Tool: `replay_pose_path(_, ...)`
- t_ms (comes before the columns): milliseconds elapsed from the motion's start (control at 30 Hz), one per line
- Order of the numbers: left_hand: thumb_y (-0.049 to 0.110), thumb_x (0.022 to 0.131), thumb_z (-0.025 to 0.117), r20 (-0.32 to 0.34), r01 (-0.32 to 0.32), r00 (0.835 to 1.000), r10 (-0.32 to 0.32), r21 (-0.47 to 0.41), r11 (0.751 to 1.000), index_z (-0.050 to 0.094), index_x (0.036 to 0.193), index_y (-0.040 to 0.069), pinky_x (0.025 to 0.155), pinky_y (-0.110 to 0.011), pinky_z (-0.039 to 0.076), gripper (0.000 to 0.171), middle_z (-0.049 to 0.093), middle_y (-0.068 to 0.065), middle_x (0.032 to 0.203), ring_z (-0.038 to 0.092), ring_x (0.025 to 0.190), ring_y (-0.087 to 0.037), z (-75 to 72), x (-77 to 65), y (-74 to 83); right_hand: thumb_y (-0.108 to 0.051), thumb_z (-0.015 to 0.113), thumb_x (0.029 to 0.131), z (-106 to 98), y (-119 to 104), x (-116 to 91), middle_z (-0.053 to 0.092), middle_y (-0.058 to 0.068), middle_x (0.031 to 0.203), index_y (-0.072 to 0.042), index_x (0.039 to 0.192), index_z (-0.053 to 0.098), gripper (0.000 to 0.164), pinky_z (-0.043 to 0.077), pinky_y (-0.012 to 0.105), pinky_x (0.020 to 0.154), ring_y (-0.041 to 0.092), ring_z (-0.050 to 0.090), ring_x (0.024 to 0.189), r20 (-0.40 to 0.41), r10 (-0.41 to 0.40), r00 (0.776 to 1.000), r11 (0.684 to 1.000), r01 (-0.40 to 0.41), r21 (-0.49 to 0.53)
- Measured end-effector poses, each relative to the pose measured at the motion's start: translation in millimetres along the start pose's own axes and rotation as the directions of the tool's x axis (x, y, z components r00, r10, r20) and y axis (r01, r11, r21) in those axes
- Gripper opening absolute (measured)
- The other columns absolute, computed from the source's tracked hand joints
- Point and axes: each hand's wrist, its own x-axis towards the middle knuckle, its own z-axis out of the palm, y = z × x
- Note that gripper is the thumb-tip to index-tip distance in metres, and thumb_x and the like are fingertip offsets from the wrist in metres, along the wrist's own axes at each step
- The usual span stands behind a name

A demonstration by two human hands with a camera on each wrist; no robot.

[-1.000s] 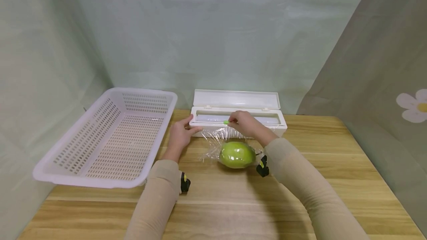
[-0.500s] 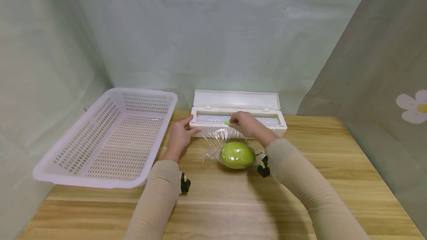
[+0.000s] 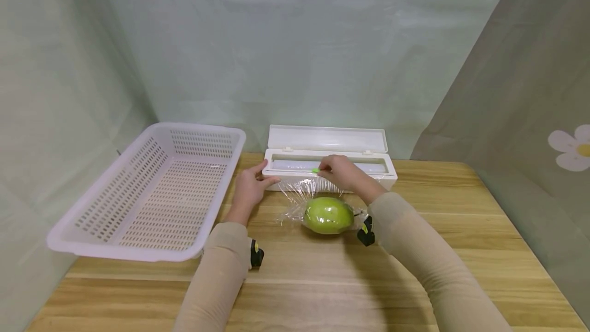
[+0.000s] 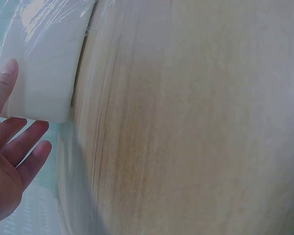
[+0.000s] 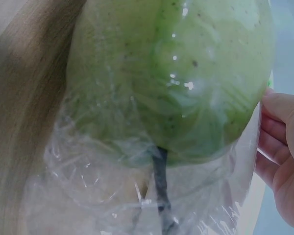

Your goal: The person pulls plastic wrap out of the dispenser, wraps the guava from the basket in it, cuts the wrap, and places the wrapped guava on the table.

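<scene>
A long white cling film dispenser (image 3: 272, 182) stands at the back of the table with its lid tipped back and a film roll inside. My left hand (image 3: 249, 188) holds its left end, thumb on the front face and fingers at the end, as the left wrist view also shows. My right hand (image 3: 341, 172) pinches a small green slide cutter (image 3: 315, 170) on the dispenser's front rail. Film (image 3: 295, 196) runs from the dispenser down to a green pear (image 3: 329, 215), which lies wrapped in it below my right wrist. Its dark stem (image 5: 160, 181) shows through the film in the right wrist view.
A large white slotted basket (image 3: 216, 204) stands on the left of the wooden table (image 3: 304, 291), close to my left forearm. Pale cloth (image 3: 322, 55) hangs behind the table and on both sides.
My right hand has slid slightly to the right along the rail with the green slide cutter. My left hand keeps its hold, and the pear stays where it was.
</scene>
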Motion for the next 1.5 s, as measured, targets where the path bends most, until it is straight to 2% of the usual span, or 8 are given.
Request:
replay_pose_path(533, 0.040, 0.076, 0.074, 0.003, -0.008, 1.000, 0.008, -0.003, 1.000, 0.048, 0.138, 0.017, 0.077, -0.031, 0.048, 0.071, 0.048, -0.010, 0.142, 0.059, 0.102, -0.022, -1.2, -0.5, 1.2, -0.016, 0.060, 0.092, -2.4, 1.8, -2.4, 0.068, 0.010, 0.099, -0.002, 0.105, 0.065, 0.019, 0.053, 0.033, 0.086, 0.021, 0.063, 0.092, 0.002, 0.001, 1.000, 1.000, -0.001, 0.000)
replay_pose_path(767, 0.041, 0.075, 0.074, -0.005, -0.017, 1.000, 0.017, -0.003, 1.000, 0.049, 0.138, 0.017, 0.072, -0.029, 0.049, 0.072, 0.049, -0.010, 0.140, 0.060, 0.101, -0.022, -1.5, 0.9, 0.7, -0.016, 0.060, 0.092, -4.0, 4.2, -3.0, 0.068, 0.010, 0.098, -0.002, 0.104, 0.065, 0.019, 0.053, 0.034, 0.085, 0.021, 0.063, 0.091, -0.008, 0.010, 1.000, 1.000, -0.010, 0.011)
replay_pose_path(1233, 0.041, 0.075, 0.074, 0.009, -0.004, 1.000, 0.004, -0.005, 1.000, 0.048, 0.138, 0.017, 0.076, -0.032, 0.052, 0.072, 0.048, -0.011, 0.141, 0.060, 0.111, -0.025, 0.2, -4.0, -0.4, -0.016, 0.060, 0.092, -1.8, 6.0, -9.2, 0.068, 0.009, 0.098, -0.003, 0.104, 0.065, 0.018, 0.053, 0.034, 0.085, 0.021, 0.064, 0.092, -0.009, 0.012, 1.000, 1.000, -0.012, 0.005)
replay_pose_path(1500, 0.040, 0.075, 0.074, 0.003, -0.011, 1.000, 0.011, -0.017, 1.000, 0.048, 0.138, 0.017, 0.074, -0.031, 0.051, 0.071, 0.048, -0.009, 0.142, 0.060, 0.108, -0.023, 0.5, -2.2, -0.3, -0.014, 0.061, 0.091, -3.9, 8.5, -10.1, 0.069, 0.010, 0.096, -0.002, 0.102, 0.066, 0.017, 0.054, 0.035, 0.084, 0.022, 0.064, 0.090, -0.034, -0.019, 0.999, 1.000, 0.019, -0.007)
